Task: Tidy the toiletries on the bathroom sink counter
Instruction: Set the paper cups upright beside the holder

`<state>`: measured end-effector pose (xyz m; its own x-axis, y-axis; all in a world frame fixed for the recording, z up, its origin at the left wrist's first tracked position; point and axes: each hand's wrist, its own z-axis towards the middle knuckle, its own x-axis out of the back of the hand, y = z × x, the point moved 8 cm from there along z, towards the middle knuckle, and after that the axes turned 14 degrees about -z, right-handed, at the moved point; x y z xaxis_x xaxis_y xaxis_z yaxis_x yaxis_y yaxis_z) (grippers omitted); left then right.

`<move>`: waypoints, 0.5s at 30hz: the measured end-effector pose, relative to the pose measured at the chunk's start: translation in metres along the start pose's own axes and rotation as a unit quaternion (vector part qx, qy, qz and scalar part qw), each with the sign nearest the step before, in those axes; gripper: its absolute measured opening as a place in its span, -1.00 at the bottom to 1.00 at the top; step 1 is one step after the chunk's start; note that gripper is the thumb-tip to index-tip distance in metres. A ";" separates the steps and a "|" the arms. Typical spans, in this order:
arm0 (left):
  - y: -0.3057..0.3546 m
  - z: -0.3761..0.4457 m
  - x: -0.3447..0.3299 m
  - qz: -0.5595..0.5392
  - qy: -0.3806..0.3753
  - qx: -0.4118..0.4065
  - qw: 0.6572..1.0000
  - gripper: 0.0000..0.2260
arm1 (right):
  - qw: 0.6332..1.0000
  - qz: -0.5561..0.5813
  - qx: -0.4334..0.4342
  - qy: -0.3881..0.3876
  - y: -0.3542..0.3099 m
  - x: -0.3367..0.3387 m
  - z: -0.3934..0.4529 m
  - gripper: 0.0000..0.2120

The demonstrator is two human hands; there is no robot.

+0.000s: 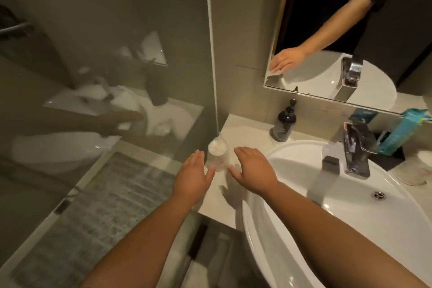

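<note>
left hand: i read it flat, fingers straight, holding nothing.
right hand: same, spread above counter.
clear jar: upright on counter, between both hands, beside sink.

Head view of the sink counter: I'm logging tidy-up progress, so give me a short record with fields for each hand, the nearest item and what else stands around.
left hand: open, fingers straight, left of the clear cup, not gripping it
right hand: open, palm down, right of the cup
clear cup: upright on the counter between both hands, something white inside
dark pump bottle: upright by the back wall
basin: white, beside the hands
tap: chrome, behind the basin
teal packet: leaning, right of the tap
</note>
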<state>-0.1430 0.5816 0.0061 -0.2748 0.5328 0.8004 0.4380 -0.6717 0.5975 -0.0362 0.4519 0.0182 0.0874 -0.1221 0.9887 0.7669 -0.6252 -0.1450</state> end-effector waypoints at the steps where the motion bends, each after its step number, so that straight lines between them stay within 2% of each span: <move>1: -0.009 0.009 0.000 -0.025 -0.004 0.016 1.000 -0.41 | 1.000 0.000 0.003 -0.004 -0.003 -0.003 0.011 -0.47; 4: -0.032 0.034 -0.007 -0.068 -0.028 0.047 0.996 -0.38 | 1.000 0.003 -0.002 -0.025 -0.005 -0.015 0.038 -0.47; 8: -0.041 0.057 -0.024 -0.080 -0.071 0.040 0.993 -0.38 | 0.998 0.003 -0.010 -0.065 -0.003 -0.036 0.060 -0.38; 12: -0.035 0.068 -0.032 -0.123 -0.092 0.000 0.988 -0.50 | 0.994 0.023 -0.010 -0.110 0.002 -0.058 0.067 -0.45; 15: -0.025 0.069 -0.028 -0.161 -0.090 -0.022 0.983 -0.57 | 0.993 0.054 -0.019 -0.101 0.005 -0.059 0.066 -0.47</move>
<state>-0.0875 0.6187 -0.0346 -0.2363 0.8010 0.5500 0.3137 -0.4728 0.8234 0.0045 0.5072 -0.0378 0.2967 -0.0344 0.9543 0.7224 -0.6455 -0.2479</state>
